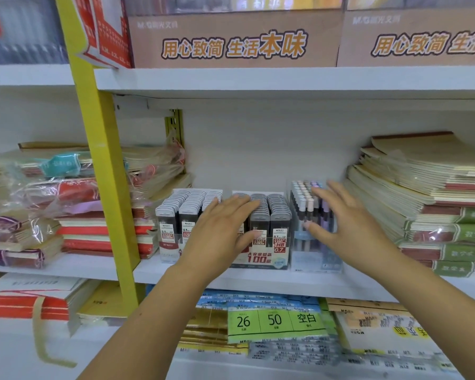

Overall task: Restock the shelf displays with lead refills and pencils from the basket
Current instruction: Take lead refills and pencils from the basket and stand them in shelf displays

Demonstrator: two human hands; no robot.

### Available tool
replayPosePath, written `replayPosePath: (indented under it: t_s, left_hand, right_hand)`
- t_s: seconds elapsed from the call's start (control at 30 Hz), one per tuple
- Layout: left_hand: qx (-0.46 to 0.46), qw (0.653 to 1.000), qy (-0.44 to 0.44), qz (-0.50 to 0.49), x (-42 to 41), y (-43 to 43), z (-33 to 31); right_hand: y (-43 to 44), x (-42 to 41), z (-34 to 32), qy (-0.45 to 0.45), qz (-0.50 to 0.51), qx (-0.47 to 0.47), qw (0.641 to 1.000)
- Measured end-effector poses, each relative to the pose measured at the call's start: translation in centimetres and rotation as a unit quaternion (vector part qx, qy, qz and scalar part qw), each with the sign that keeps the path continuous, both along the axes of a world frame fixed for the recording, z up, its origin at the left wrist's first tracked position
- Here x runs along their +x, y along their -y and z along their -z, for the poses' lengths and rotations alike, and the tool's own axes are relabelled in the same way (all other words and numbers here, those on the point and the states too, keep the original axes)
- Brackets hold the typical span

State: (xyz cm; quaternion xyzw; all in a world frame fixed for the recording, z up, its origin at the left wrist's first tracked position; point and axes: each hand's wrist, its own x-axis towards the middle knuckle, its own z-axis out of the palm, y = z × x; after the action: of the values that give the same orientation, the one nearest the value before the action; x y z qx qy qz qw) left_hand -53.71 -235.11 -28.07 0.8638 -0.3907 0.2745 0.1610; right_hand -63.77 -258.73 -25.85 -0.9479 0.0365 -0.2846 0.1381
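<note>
Both hands reach forward over the middle shelf (pixel 258 278), palms down and fingers spread, neither one holding anything. The left hand (pixel 222 229) lies across the gap between two display boxes of lead refills, its fingertips over the top of the right-hand box; whether it presses on the cases or hovers just above them cannot be told. The right hand (pixel 343 218) is slightly blurred and sits in front of the pencil display (pixel 310 212), with the thumb near the clear front of that box.

The left refill box (pixel 176 223), marked 0.5, stands at the front of the shelf just right of the yellow post (pixel 104 160). The right refill box (pixel 272 229), marked HB 0.7, stands just beside it, and both are packed with rows of dark cases with grey tops. The pencil display is a clear box just right of the 0.7 box, filled with upright pencils with pale pink, white and purple caps.

Stacks of notebooks (pixel 428 193) lie to the right of the displays, and wrapped bundles of notebooks (pixel 66 204) fill the shelf to the left of the post. Brown cardboard boxes (pixel 233 39) with orange lettering stand on the shelf above. Below, packets with a green label (pixel 274 322) reading 26 and 50 lie flat. The basket is not in view.
</note>
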Motion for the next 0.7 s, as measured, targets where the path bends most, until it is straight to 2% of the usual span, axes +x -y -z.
replayPosePath:
  t_s: [0.1, 0.2, 0.37, 0.6, 0.7]
  left_hand:
    - [-0.031, 0.999, 0.007, -0.028, 0.4, -2.1, -0.5]
    - [-0.03, 0.995, 0.006, -0.096, 1.5, -5.1, -0.8]
    - [0.022, 0.992, 0.014, -0.12, 2.4, -7.1, -0.1]
    - [-0.002, 0.992, 0.018, -0.122, 2.9, -7.2, -0.1]
    - [0.003, 0.993, 0.006, -0.115, 3.3, -6.8, -0.7]
  right_hand:
    - [-3.2, 0.3, -0.8, 0.046, -0.012, -0.07, 0.996]
    - [-6.9, 2.2, -1.0, 0.013, -0.066, -0.127, 0.99]
    - [-8.9, 4.4, 0.1, -0.042, -0.05, -0.154, 0.986]
    - [-9.3, 5.0, -0.4, -0.047, -0.018, -0.159, 0.986]
    - [-9.8, 5.9, -1.2, -0.075, -0.026, -0.158, 0.984]
